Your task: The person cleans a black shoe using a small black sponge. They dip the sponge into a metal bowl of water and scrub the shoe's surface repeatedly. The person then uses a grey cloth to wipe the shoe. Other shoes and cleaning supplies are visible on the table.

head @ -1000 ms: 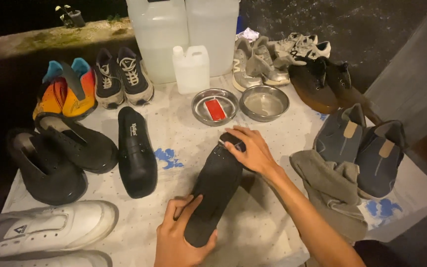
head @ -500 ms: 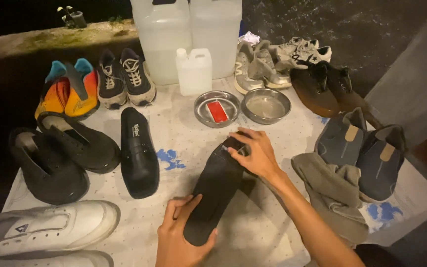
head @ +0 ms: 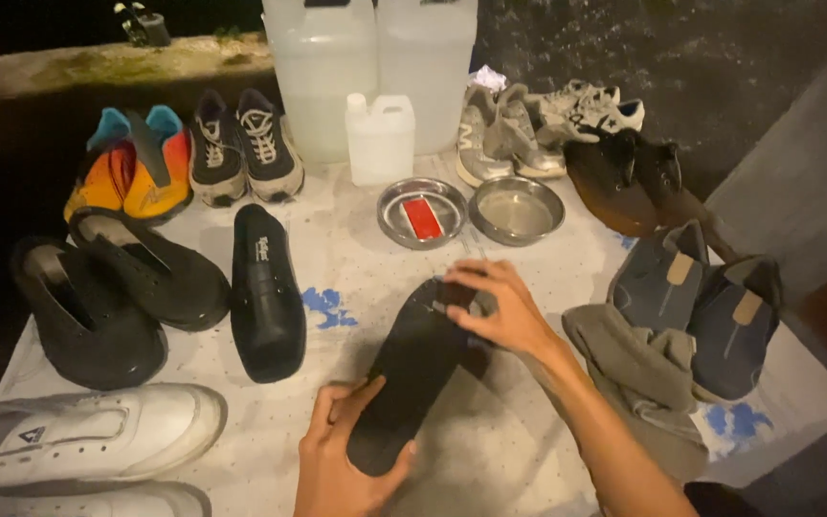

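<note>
Two large translucent jugs [head: 370, 57] and a small white jug [head: 380, 137] stand at top centre, with two round metal dishes [head: 517, 210] just below, one holding a red block [head: 423, 218]. Orange-and-teal sneakers [head: 129, 172] sit upper left, black slip-on shoes [head: 117, 287] at left, white sneakers [head: 88, 440] lower left. Blue-grey shoes [head: 701, 306] lie at right beside a grey cloth [head: 643, 369].

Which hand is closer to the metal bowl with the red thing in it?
Right. The right hand lies just below the bowl; the left hand is much farther down.
</note>
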